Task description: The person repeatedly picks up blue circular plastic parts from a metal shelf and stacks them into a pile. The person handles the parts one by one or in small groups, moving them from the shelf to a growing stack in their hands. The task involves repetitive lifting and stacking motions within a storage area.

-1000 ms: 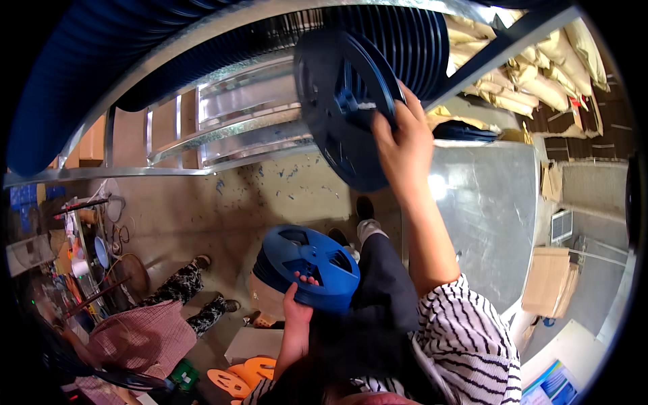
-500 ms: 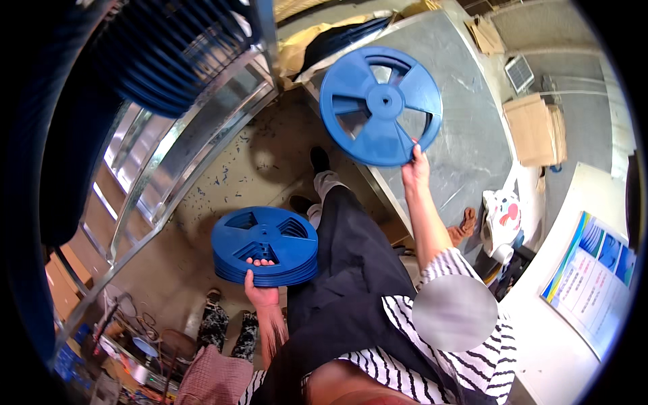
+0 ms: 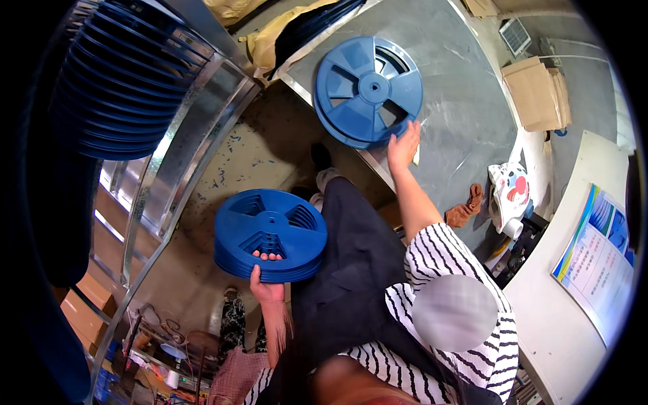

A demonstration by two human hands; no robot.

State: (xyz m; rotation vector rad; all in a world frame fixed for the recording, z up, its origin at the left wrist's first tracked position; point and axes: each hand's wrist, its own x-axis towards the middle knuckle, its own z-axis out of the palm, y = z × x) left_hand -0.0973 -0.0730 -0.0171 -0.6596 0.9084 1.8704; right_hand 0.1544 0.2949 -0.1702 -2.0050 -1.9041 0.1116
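My left hand [image 3: 268, 287] is closed around the near edge of a stack of several blue plastic reel discs [image 3: 273, 236], its fingertips showing through a cut-out of the top disc. The stack is held level above the floor, left of my dark apron. At the grey table's near left corner lies another blue reel disc [image 3: 351, 115], with a second rim showing just beneath it. Against that disc's near right rim rests my right hand [image 3: 403, 145], its fingers stretched out along the edge.
Many blue discs stand in a metal rack [image 3: 135, 94] at left. On the grey table [image 3: 452, 88] lie a brown cloth [image 3: 466, 208] and a printed white bag [image 3: 509, 192]. Cardboard [image 3: 538, 94] stands beyond. A person in patterned trousers [image 3: 233, 324] is at lower left.
The disc in my right hand has come down onto the table corner, and those fingers have loosened from gripping its rim. My left hand and its stack have shifted slightly up and right.
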